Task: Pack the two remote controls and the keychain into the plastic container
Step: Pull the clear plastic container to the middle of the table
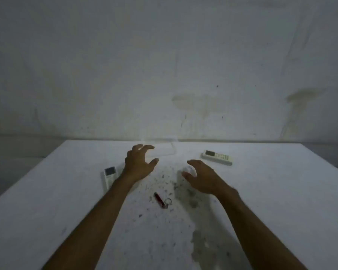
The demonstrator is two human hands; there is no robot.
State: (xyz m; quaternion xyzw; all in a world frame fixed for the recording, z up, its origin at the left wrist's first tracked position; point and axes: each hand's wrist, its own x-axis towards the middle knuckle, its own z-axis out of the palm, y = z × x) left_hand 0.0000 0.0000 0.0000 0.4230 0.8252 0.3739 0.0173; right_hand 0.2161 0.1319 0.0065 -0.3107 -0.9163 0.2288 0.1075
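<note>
A clear plastic container (165, 148) stands near the table's far edge, faint against the wall. My left hand (140, 162) hovers just in front of its left side, fingers spread and curled, holding nothing. My right hand (200, 175) is open too, lower and to the right of the container. One white remote control (216, 157) lies at the right, beyond my right hand. The other white remote control (109, 177) lies left of my left wrist, partly hidden by my forearm. A red keychain (161, 200) with a metal ring lies between my forearms.
The white table (271, 201) is speckled with dark marks and a stain near the middle. A stained white wall (164, 65) rises right behind the table's far edge.
</note>
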